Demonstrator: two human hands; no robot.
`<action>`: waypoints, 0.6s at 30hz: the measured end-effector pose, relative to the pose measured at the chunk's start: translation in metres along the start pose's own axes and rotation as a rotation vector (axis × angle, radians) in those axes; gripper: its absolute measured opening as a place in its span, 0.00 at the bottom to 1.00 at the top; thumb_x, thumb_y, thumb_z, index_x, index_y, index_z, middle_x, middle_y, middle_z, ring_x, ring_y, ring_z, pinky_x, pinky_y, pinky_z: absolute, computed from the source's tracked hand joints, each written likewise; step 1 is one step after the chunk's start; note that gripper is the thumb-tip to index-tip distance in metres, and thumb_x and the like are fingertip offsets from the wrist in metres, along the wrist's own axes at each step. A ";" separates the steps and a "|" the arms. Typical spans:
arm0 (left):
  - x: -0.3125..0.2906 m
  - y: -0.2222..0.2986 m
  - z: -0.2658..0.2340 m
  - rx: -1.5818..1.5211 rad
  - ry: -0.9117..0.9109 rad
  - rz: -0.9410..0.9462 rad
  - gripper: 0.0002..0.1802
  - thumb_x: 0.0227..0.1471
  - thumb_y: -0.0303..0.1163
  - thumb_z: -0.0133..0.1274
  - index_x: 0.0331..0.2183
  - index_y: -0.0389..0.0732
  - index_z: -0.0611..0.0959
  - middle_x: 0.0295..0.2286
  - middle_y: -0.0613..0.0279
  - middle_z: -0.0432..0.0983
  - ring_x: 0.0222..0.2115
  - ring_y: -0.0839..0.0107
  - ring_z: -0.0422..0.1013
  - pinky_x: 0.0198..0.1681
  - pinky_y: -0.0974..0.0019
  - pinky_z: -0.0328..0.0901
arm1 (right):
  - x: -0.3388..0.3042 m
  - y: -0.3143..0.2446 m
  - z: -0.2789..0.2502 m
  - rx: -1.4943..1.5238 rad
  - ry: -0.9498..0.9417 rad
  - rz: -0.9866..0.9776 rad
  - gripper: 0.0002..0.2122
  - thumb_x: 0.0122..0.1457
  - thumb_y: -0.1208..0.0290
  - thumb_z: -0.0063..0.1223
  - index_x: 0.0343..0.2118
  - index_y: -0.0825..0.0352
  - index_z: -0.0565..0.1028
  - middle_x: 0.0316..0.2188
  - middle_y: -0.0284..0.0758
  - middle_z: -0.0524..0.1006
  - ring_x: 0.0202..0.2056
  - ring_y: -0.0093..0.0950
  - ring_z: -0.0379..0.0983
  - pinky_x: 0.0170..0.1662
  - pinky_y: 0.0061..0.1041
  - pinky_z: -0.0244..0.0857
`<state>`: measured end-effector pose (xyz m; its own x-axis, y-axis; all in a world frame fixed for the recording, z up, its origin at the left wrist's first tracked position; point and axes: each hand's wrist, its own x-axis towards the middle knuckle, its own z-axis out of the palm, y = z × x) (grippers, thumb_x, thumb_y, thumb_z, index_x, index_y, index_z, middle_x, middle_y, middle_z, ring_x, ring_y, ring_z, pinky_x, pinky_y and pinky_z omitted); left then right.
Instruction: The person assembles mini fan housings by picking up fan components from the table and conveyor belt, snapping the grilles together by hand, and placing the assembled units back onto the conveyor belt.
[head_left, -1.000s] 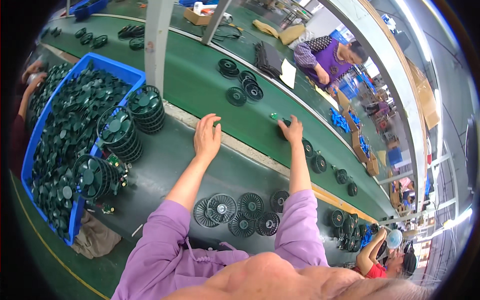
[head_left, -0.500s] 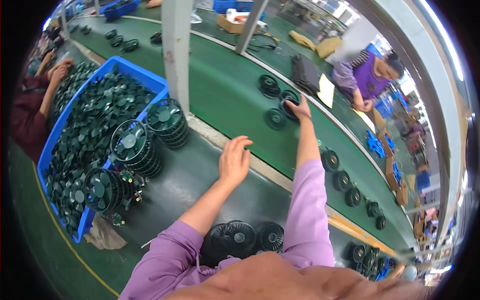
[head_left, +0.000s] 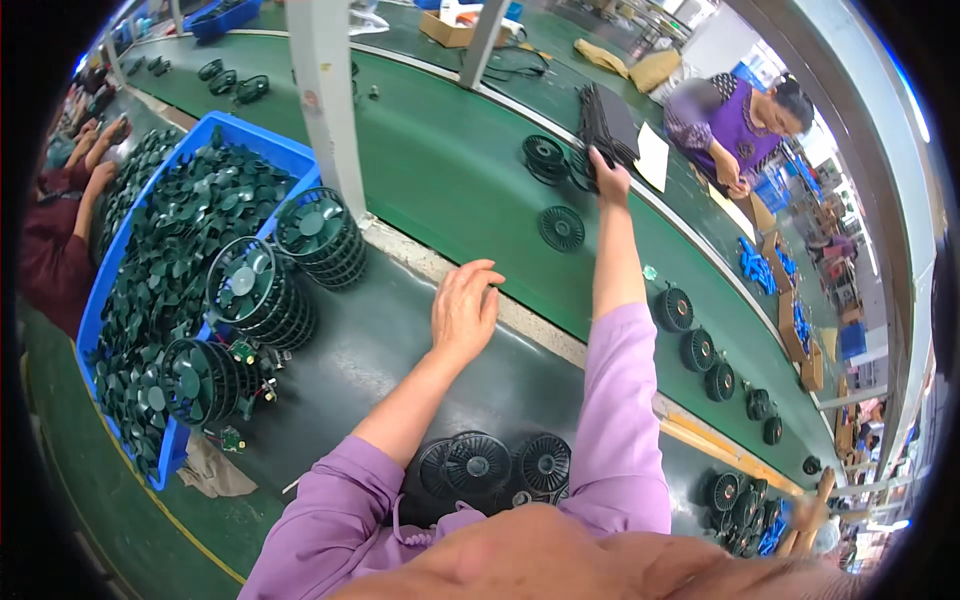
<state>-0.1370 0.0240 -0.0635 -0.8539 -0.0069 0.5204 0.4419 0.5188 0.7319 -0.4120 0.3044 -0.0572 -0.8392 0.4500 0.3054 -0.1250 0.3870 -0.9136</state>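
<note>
My right hand reaches far across the green conveyor belt, fingers closed on a dark round fan cover, partly hidden by the hand. Just left of it on the belt lie stacked black fan covers; a single ribbed round cover lies nearer. My left hand hovers over the bench's edge beside the belt, holding nothing, its fingers loosely extended. Close to my body rest several black slotted round covers.
At left, a blue bin holds dark green fan blades. Beside it stand stacks of basket-like fan housings and small circuit boards. A white post rises at the belt's edge. A co-worker in purple sits across the belt.
My right hand has moved slightly farther across the belt with the round fan cover. The view has shifted a little; my left hand stays near the bench's edge.
</note>
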 end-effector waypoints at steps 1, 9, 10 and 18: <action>0.007 0.038 0.018 -0.120 -0.006 0.078 0.09 0.45 0.24 0.53 0.33 0.41 0.79 0.43 0.59 0.73 0.40 0.55 0.68 0.45 0.56 0.63 | 0.058 0.006 -0.075 -0.154 0.150 -0.087 0.23 0.45 0.56 0.68 0.34 0.75 0.80 0.31 0.34 0.79 0.31 0.23 0.73 0.39 0.23 0.66; 0.001 0.016 0.010 -0.017 -0.015 0.042 0.07 0.45 0.25 0.54 0.32 0.43 0.79 0.42 0.62 0.72 0.41 0.59 0.68 0.45 0.57 0.63 | -0.004 -0.030 0.017 -0.437 0.018 0.028 0.39 0.38 0.39 0.63 0.40 0.75 0.73 0.41 0.51 0.76 0.48 0.45 0.71 0.52 0.37 0.62; 0.000 0.015 0.010 -0.016 -0.021 0.037 0.07 0.45 0.25 0.54 0.32 0.43 0.79 0.42 0.62 0.72 0.41 0.58 0.68 0.45 0.57 0.63 | -0.010 -0.031 0.022 -0.393 0.024 -0.011 0.39 0.38 0.40 0.64 0.40 0.75 0.72 0.41 0.51 0.75 0.48 0.45 0.71 0.52 0.36 0.62; 0.002 0.015 0.009 -0.026 -0.029 0.015 0.07 0.44 0.25 0.54 0.31 0.43 0.80 0.42 0.64 0.73 0.41 0.58 0.68 0.45 0.57 0.64 | -0.040 -0.042 -0.050 -0.286 -0.149 -0.030 0.32 0.41 0.56 0.71 0.43 0.73 0.69 0.40 0.42 0.76 0.39 0.30 0.75 0.44 0.28 0.68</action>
<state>-0.1345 0.0396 -0.0557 -0.8547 0.0255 0.5185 0.4610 0.4965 0.7355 -0.3465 0.3109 -0.0180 -0.9082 0.3207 0.2690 -0.0146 0.6180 -0.7860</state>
